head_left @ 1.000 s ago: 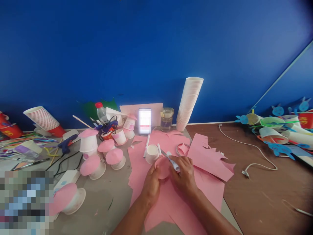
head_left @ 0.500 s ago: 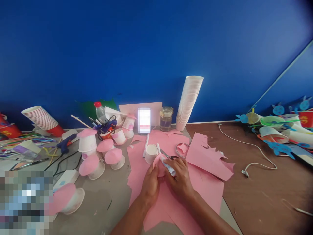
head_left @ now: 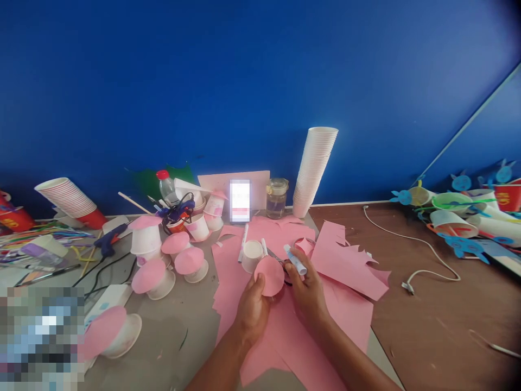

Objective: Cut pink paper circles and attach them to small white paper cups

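Pink paper disc [head_left: 269,275] pinched in left hand [head_left: 252,309]; right hand [head_left: 307,288] grips glue stick [head_left: 296,260] beside it.

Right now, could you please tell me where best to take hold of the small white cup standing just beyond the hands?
Probably by its rim, from above. The white cup stands upright with its mouth open. A marker lies close on its left, a second marker on its right, and the left hand holds the pink disc in front. Only the top looks free.
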The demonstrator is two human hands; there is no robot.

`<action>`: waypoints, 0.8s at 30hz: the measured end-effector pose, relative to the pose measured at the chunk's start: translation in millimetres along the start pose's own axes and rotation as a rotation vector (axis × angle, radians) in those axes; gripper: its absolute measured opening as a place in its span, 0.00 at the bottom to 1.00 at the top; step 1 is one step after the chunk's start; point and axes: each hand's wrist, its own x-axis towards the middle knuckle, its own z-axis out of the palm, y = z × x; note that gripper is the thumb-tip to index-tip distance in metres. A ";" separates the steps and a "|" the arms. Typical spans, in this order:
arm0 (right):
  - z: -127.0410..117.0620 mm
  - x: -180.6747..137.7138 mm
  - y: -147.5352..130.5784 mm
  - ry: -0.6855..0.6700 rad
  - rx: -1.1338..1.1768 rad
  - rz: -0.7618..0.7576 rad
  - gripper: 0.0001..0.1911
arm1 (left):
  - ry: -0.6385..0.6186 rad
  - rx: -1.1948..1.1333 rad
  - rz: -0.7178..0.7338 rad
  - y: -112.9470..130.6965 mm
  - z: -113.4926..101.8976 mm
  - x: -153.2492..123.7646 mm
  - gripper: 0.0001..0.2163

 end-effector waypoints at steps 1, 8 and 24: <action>1.5 -0.7 0.0 -0.007 -0.005 0.002 0.19 | -0.014 -0.005 -0.008 -0.3 0.8 -0.6 0.23; -1.3 1.6 -2.7 -0.012 -0.012 0.021 0.17 | -0.068 0.054 -0.036 3.3 6.2 -5.7 0.25; -25.1 16.1 -5.1 -0.318 -0.455 -0.501 0.16 | -0.066 0.343 -0.046 13.6 2.9 -4.9 0.21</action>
